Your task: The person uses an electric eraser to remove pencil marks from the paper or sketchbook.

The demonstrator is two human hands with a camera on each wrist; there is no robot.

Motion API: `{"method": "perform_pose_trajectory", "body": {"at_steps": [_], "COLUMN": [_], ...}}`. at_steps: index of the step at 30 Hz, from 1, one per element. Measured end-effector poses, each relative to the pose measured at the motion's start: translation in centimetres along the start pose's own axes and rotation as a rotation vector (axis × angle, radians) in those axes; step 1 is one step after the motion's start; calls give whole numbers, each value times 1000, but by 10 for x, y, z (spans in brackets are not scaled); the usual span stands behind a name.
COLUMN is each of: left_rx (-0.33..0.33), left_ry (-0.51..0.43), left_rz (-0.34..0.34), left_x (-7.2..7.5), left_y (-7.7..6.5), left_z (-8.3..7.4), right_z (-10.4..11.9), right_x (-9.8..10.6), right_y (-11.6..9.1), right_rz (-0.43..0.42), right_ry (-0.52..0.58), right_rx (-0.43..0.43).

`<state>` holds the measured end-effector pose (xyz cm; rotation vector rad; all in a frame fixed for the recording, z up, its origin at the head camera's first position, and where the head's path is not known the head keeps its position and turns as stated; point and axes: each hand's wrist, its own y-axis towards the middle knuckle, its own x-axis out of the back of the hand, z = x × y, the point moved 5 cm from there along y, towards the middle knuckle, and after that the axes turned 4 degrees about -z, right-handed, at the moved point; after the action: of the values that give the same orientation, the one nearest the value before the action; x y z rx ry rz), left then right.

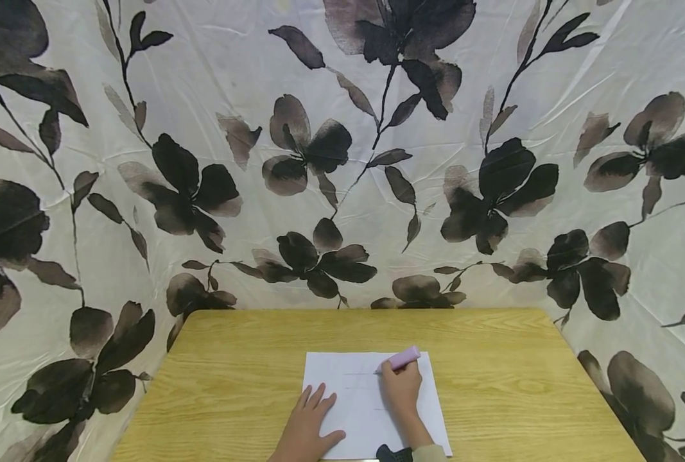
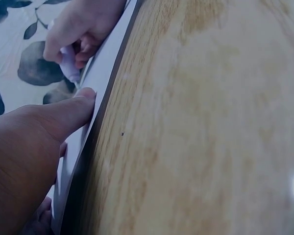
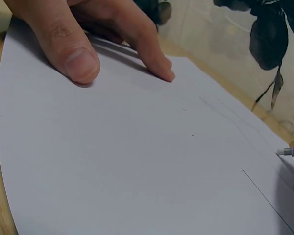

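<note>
Floral cloth (image 1: 298,218): hangs beyond the far edge of your table (image 1: 504,372).
Paper (image 1: 361,423): lies toward the table's near edge, seemingly within your easy reach.
Left hand (image 1: 312,425): fingers spread across the paper's left edge, probably so you steady it.
Right hand (image 1: 402,388): you pinch the lilac pen (image 1: 404,357), its tip near the paper's far edge.

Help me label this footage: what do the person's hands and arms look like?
The left hand and right hand are bare, with no gloves or rings showing. A pale khaki sleeve ends near the right wrist, beside a black item too cropped to identify.
</note>
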<state>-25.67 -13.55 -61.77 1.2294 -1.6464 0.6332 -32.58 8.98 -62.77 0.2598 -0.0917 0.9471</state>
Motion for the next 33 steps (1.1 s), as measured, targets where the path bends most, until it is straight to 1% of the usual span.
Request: {"method": "perform_pose_trajectory", "body": {"at_steps": [3,10,13,15,17,19,20,22,29,33], "left_rx": [3,-9,-8,-2,8,18,21,25,25,17], "left_ry": [16,20,28,26,13,6,9,17,17,26], "left_rz": [8,-11,-6,3,14,25,31,39,27,35], "left_x": [-1,-2,-4,-5,-5,-6,-6,-6,-4,-3], "left_y": [0,1,1,1,1,1,0,0,0,1], "left_z": [1,3,4,4,5,5,5,5,2,0], "right_z": [-1,1,1,0,0,1,1,2,-2,-1], "right_x": [-1,-3,-3,-3,-2,0,2,3,3,5], "right_y": [0,1,0,1,3,6,7,9,8,6], "right_rz": [4,8,20,32,36,28,20,9,-9,-6], "right_ry": [-4,-16,-20,28,135,253,295,319,74,18], "right_rx": [-1,8,-10,-44,-94,-135,-148,-148,-8,23]}}
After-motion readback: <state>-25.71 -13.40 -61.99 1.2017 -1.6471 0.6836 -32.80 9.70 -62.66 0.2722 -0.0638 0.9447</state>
